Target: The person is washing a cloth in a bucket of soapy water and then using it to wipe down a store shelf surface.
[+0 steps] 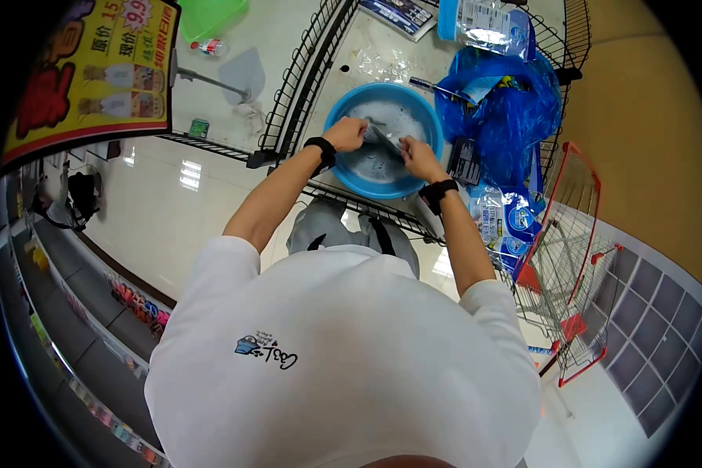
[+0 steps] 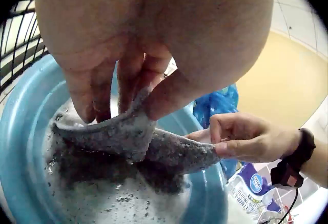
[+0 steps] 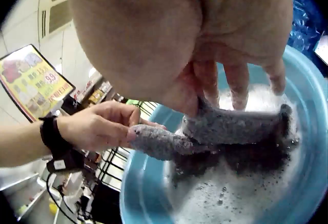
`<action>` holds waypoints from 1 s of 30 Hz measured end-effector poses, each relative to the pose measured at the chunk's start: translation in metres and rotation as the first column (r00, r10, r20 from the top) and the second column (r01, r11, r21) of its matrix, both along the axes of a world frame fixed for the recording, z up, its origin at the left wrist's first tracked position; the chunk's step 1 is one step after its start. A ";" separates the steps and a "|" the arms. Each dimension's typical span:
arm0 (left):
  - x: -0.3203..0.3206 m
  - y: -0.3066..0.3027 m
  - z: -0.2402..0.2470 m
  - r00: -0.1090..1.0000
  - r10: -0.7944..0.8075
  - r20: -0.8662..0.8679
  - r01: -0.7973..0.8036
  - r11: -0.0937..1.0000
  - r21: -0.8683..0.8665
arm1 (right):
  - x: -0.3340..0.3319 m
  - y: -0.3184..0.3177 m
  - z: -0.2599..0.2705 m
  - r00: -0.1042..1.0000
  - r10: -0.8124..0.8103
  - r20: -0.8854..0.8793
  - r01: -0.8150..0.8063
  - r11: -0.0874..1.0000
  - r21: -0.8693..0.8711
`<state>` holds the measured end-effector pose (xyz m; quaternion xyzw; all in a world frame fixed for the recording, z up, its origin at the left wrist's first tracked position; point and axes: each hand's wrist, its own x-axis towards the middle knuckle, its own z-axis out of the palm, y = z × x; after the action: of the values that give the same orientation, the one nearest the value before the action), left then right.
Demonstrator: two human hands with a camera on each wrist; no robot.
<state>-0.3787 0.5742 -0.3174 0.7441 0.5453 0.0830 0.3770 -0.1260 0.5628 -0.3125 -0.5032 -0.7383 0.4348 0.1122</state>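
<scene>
A wet grey cloth [image 1: 384,142] is stretched between both hands over a blue basin [image 1: 434,125] of sudsy water. My left hand [image 1: 346,134] pinches one end of it; in the left wrist view the thumb and fingers of that hand [image 2: 154,54] grip a folded edge of the cloth [image 2: 118,137]. My right hand [image 1: 421,159] pinches the other end, as the right wrist view also shows, with its thumb on the cloth [image 3: 230,126]. The lower part of the cloth lies in the foamy water, partly hidden.
Right of the basin are a blue plastic bag [image 1: 499,117], a black package [image 1: 465,161] and blue-white packs [image 1: 503,214]. A pen-like item [image 1: 437,88] lies behind. Wire rack edges [image 1: 292,86] run left of the basin; a shopping cart [image 1: 569,273] stands at right.
</scene>
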 end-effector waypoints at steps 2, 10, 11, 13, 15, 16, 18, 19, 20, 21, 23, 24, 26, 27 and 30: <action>-0.001 -0.003 0.021 0.991 0.089 0.095 -0.090 0.996 0.010 | 0.007 0.002 0.011 1.000 -0.021 -0.016 0.021 1.000 0.022; -0.008 -0.008 0.075 0.963 0.141 0.232 -0.184 0.967 0.176 | 0.026 0.006 0.075 0.961 -0.064 -0.268 0.107 0.983 0.149; -0.009 -0.008 0.082 0.957 0.143 0.253 -0.188 0.969 0.162 | 0.027 0.004 0.084 0.951 -0.050 -0.304 0.101 0.983 0.154; -0.006 -0.012 0.104 0.940 0.151 0.305 -0.221 0.952 0.211 | 0.031 0.003 0.100 0.949 -0.043 -0.311 0.097 0.982 0.160; -0.007 -0.012 0.128 0.958 0.170 0.230 -0.223 0.947 0.230 | 0.034 0.004 0.109 0.948 -0.031 -0.317 0.087 0.982 0.165; -0.008 -0.014 0.136 0.971 0.182 0.153 -0.215 0.947 0.238 | 0.037 0.005 0.113 0.933 -0.017 -0.360 0.092 0.977 0.192; -0.011 -0.014 0.140 0.962 0.164 0.217 -0.230 0.916 0.329 | 0.040 0.006 0.127 0.916 0.004 -0.401 0.096 0.969 0.227; -0.012 -0.015 0.147 0.957 0.184 0.226 -0.248 0.921 0.301 | 0.041 0.004 0.144 0.932 -0.008 -0.363 0.095 0.970 0.223; -0.012 -0.014 0.154 0.951 0.203 0.235 -0.264 0.925 0.272 | 0.043 0.003 0.154 0.946 -0.021 -0.324 0.096 0.971 0.219; -0.010 -0.017 0.166 0.950 0.211 0.232 -0.275 0.917 0.291 | 0.044 0.003 0.156 0.938 -0.009 -0.347 0.107 0.958 0.266; -0.011 -0.018 0.175 0.945 0.211 0.249 -0.287 0.901 0.325 | 0.046 0.006 0.160 0.929 0.006 -0.370 0.119 0.942 0.314; -0.009 -0.019 0.183 0.940 0.213 0.265 -0.300 0.888 0.349 | 0.047 0.007 0.162 0.920 0.019 -0.391 0.130 0.927 0.351; -0.008 -0.020 0.199 0.927 0.219 0.304 -0.322 0.880 0.349 | 0.049 0.009 0.165 0.919 0.004 -0.394 0.147 0.925 0.350; -0.011 -0.019 0.202 0.929 0.233 0.286 -0.329 0.875 0.356 | 0.048 0.009 0.167 0.918 -0.013 -0.397 0.161 0.926 0.342; -0.021 -0.018 0.198 0.925 0.263 0.272 -0.356 0.850 0.389 | 0.053 0.009 0.174 0.903 -0.069 -0.425 0.212 0.930 0.299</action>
<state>-0.4002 0.5562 -0.1198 0.6976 0.5839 0.3391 0.2396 -0.0728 0.5721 -0.1381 -0.4276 -0.7233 0.3871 0.3796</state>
